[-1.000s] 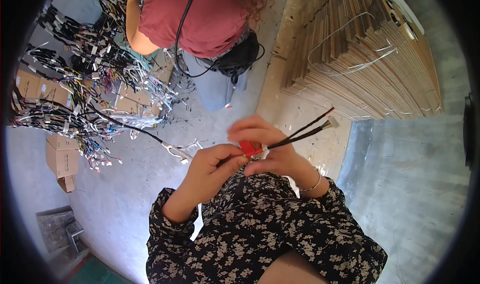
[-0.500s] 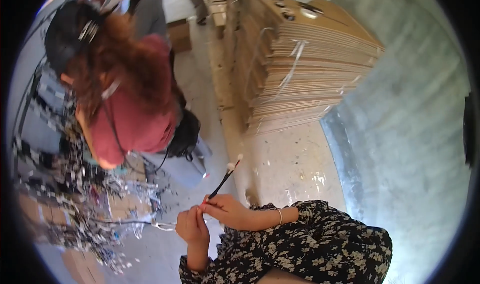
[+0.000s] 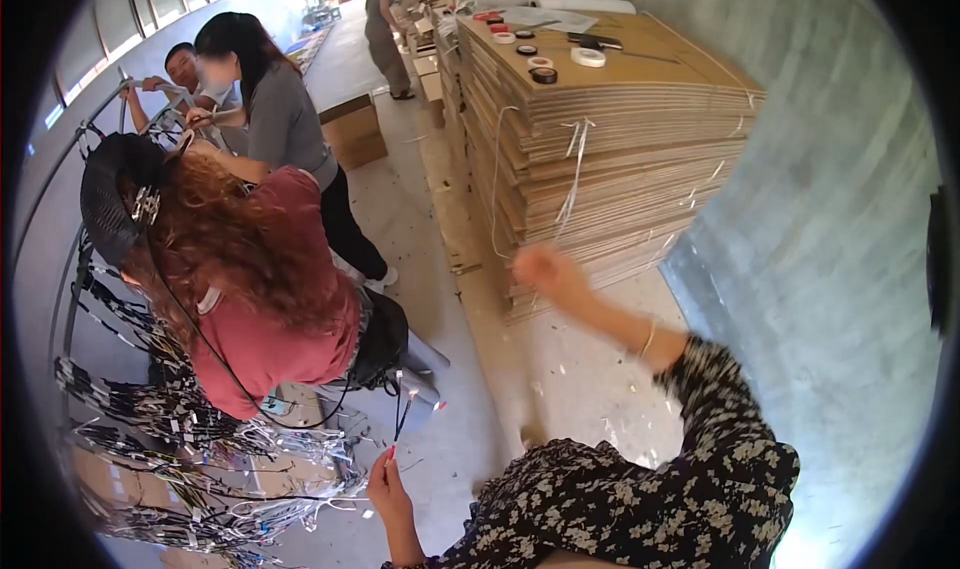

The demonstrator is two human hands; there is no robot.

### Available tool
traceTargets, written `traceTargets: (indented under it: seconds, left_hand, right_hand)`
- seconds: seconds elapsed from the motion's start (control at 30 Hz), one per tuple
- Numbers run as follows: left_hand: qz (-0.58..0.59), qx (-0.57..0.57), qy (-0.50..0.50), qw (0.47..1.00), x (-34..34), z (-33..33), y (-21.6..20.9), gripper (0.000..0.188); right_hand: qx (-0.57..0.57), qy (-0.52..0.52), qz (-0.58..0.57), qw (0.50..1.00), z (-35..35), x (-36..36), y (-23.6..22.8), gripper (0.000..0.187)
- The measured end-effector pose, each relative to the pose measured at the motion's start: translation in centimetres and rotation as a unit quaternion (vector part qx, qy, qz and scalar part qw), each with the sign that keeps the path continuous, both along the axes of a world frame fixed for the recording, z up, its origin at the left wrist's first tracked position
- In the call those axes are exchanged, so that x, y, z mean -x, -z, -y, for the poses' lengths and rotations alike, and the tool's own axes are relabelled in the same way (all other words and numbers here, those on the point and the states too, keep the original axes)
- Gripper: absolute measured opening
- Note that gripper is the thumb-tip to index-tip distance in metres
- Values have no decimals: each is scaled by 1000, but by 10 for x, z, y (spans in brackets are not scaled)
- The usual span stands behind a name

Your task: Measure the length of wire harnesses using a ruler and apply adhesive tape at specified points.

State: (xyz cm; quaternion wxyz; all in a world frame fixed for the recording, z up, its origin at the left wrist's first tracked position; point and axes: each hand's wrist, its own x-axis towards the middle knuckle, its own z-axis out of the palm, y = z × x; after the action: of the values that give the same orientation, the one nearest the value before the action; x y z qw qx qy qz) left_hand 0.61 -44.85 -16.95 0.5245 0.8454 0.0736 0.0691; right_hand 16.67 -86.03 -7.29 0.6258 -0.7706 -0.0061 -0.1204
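Low in the middle, my left hand [image 3: 386, 484] is closed, its fingertips pinching the red end of a short black cable [image 3: 402, 424]. The cable stands upward from the fingers, and its wires end in small white connectors. Farther right and higher, my right hand [image 3: 550, 272] is raised in front of a tall stack of flat cardboard [image 3: 620, 184], away from the cable. Motion smears this hand, so its fingers cannot be made out. Many loose cables [image 3: 230, 509] with white connectors hang in bundles to the left of my left hand.
On top of the stack lie tape rolls [image 3: 588, 58] and a dark-handled tool [image 3: 594, 41]. Close on my left stands a person in a red shirt [image 3: 280, 309]; two more work beyond at a metal frame. An open cardboard box [image 3: 352, 134] sits on the floor.
My right hand has left the cable and swung up and right toward the cardboard stack. My left hand keeps the cable, slightly lower. The view has shifted, showing more of the room's far end.
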Motion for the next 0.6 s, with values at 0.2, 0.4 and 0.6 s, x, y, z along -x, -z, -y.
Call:
traceTargets:
  seconds: [0.2,0.4,0.6]
  left_hand:
    - [3,-46,-98,994,-5,24,-26,24]
    - [32,-120,-97,987,-12,49,-72,26]
    - [15,-114,-145,983,-21,48,-62,21]
  right_hand:
    - [492,339,174,783,257,-229,-110,23]
    - [504,353,22,788,275,-298,-127,70]
    - [578,271,3,770,231,-334,-156,71]
